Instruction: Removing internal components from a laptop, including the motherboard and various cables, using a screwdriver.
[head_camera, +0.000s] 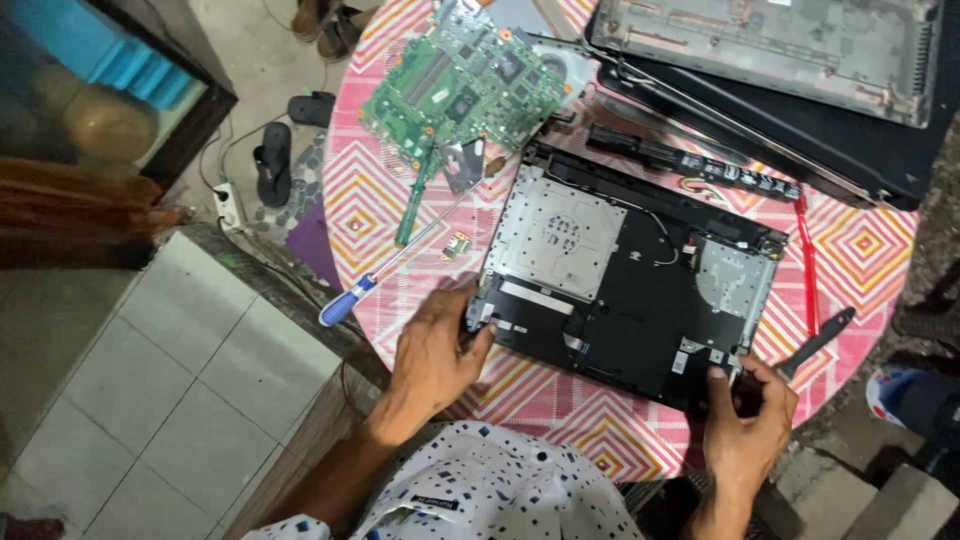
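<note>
An opened black laptop base with bare metal plates inside lies on a round table covered by a pink diamond-patterned cloth. My left hand grips the base's near left corner. At the near right corner, my right hand grips the edge with the thumb on top. A green motherboard lies at the far left of the table. Between it and my left hand rests a long screwdriver with a blue handle.
A long black battery bar and stacked laptop shells lie at the far side. A red tool and a black pry tool sit at the right. Sandals and a power strip are on the floor at left.
</note>
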